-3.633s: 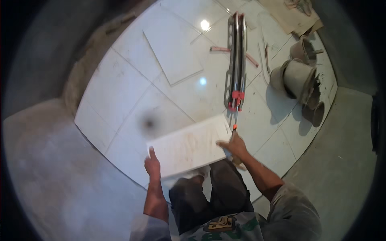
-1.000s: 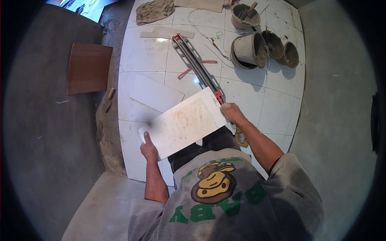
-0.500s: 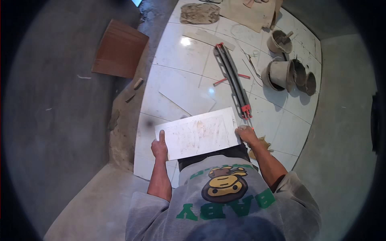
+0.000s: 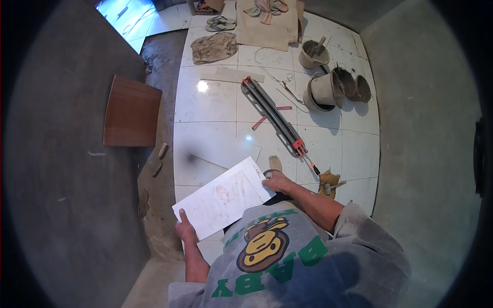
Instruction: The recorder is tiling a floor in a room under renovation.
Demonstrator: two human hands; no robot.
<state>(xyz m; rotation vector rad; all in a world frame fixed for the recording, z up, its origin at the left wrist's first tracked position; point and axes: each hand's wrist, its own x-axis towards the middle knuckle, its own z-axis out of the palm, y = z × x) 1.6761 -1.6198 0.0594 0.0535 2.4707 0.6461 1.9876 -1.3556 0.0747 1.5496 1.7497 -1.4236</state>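
Observation:
A white rectangular tile point(image 4: 221, 197) is held in front of my body, tilted so its right end is farther away than its left. Reddish-brown smudges mark its face, and a paler band runs along its right end. My left hand point(image 4: 186, 229) grips the left edge, its thumb lying on top. At the opposite end my right hand point(image 4: 277, 181) is closed round the edge, with its fingers partly hidden. Past the tile, a tile cutter point(image 4: 275, 117) with dark rails and red ends rests on the floor. A thin flat sheet point(image 4: 233, 155) lies beyond the tile, partly covered by it.
Mortar-stained buckets point(image 4: 323, 88) stand at the right by the wall. A mallet point(image 4: 331, 187) lies on a yellowish cloth point(image 4: 328, 178) right of my hand. Farther off are a crumpled sack point(image 4: 214, 47), sandals point(image 4: 221, 23) and a cardboard sheet point(image 4: 267, 31). A brown board point(image 4: 132, 112) leans at the left.
The view has shifted and turned. The tile, still in both hands, is now more steeply slanted, its right end farther from me. A foot now shows beside my right hand.

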